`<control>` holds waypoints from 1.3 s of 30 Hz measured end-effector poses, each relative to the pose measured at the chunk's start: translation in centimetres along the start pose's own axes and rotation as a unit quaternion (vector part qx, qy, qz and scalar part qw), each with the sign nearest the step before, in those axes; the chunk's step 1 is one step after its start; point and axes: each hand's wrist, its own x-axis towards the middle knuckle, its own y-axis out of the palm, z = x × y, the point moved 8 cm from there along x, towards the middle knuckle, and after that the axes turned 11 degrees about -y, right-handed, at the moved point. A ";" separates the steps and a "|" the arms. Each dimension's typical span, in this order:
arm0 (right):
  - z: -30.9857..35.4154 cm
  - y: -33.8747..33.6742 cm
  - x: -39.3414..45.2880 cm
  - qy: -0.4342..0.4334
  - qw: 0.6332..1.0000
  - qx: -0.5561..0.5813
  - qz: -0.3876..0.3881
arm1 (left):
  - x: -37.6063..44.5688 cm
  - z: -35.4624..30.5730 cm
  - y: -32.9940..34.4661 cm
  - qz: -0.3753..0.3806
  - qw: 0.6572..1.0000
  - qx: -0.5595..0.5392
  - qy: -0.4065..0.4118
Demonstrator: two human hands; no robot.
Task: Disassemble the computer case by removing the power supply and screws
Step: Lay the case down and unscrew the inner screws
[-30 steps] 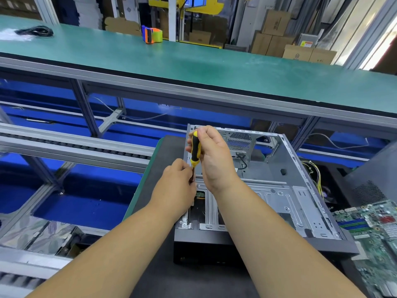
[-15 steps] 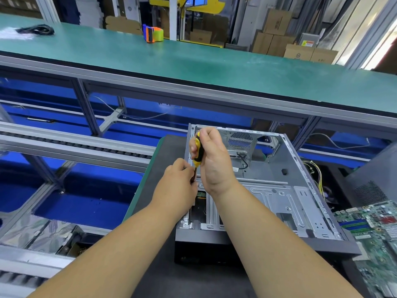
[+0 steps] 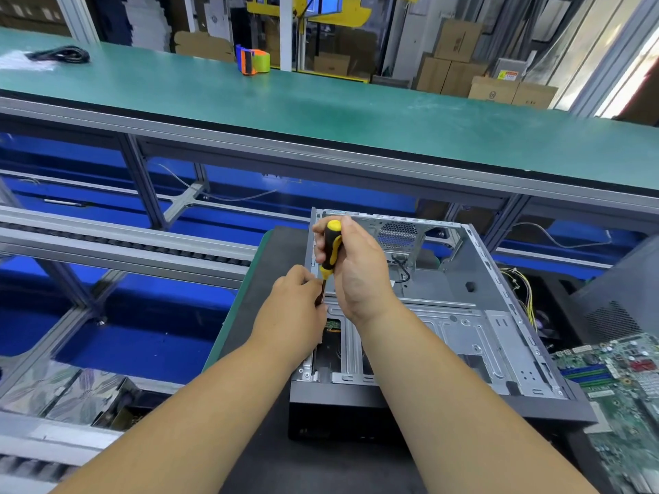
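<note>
An open grey computer case (image 3: 463,315) lies on its side on a dark mat (image 3: 271,265), its bare metal inside facing up. My right hand (image 3: 356,269) grips a yellow and black screwdriver (image 3: 330,246), held nearly upright over the case's left wall. My left hand (image 3: 296,308) pinches the lower shaft of the screwdriver just under the handle. The tip and any screw are hidden behind my left hand. No power supply shows inside the case.
A green motherboard (image 3: 620,379) lies at the right, with a dark side panel (image 3: 617,304) and yellow wires (image 3: 524,290) behind it. A long green bench (image 3: 321,112) runs across the back, carrying a tape dispenser (image 3: 251,61) and a black cable (image 3: 59,53). Rails (image 3: 107,240) lie left.
My right hand has shifted slightly on the screwdriver handle, as in turning it. My left hand stays at the shaft; the case has not moved.
</note>
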 end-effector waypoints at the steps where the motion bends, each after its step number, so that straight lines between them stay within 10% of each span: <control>1: -0.2 0.0 0.0 -0.001 1.000 0.004 -0.003 | 0.0 0.0 0.0 0.000 1.000 0.000 0.002; 39: -0.8 0.4 0.4 0.016 0.998 0.053 -0.001 | 0.0 -0.1 -0.1 -0.008 1.000 0.002 0.008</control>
